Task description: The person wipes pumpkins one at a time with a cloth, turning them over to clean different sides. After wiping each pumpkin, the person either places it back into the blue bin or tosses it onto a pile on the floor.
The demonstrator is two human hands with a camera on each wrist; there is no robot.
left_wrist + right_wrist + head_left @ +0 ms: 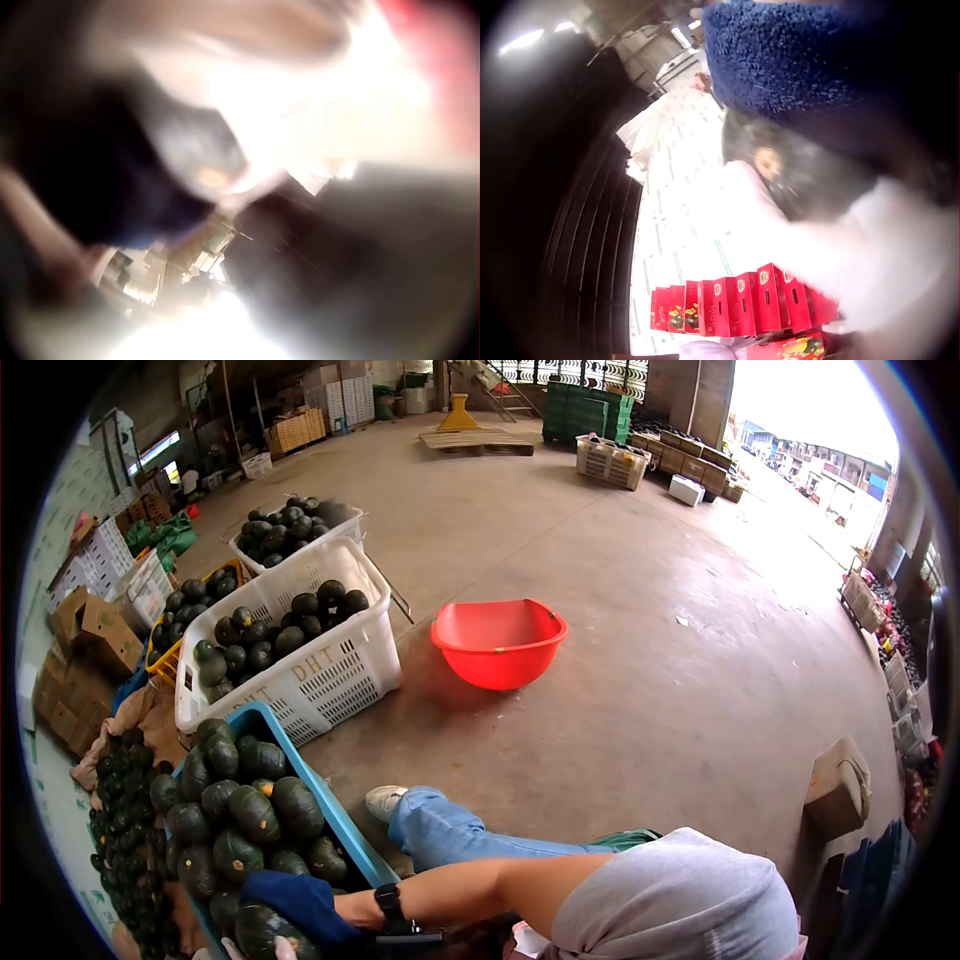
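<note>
A dark green kabocha squash [268, 930] is held low at the near end of a blue crate [325, 800] heaped with similar squashes. In a white glove, my left hand [855, 255] grips it, the thumb beside the tan stem end. My right hand [352, 908] holds a blue terry towel [787, 64] against the squash; the towel hides its fingers. A black strap [390, 905] circles the right wrist. The left wrist view is strongly blurred, with the squash [199, 150] between the pale glove and the dark towel.
White crates [340, 680] of squashes stand beyond the blue one, and a squash pile [125, 830] lies at left. A red tub [500, 660] sits on the concrete floor. Red printed boxes [739, 304] line up in the right wrist view. A carton [838, 790] stands at right.
</note>
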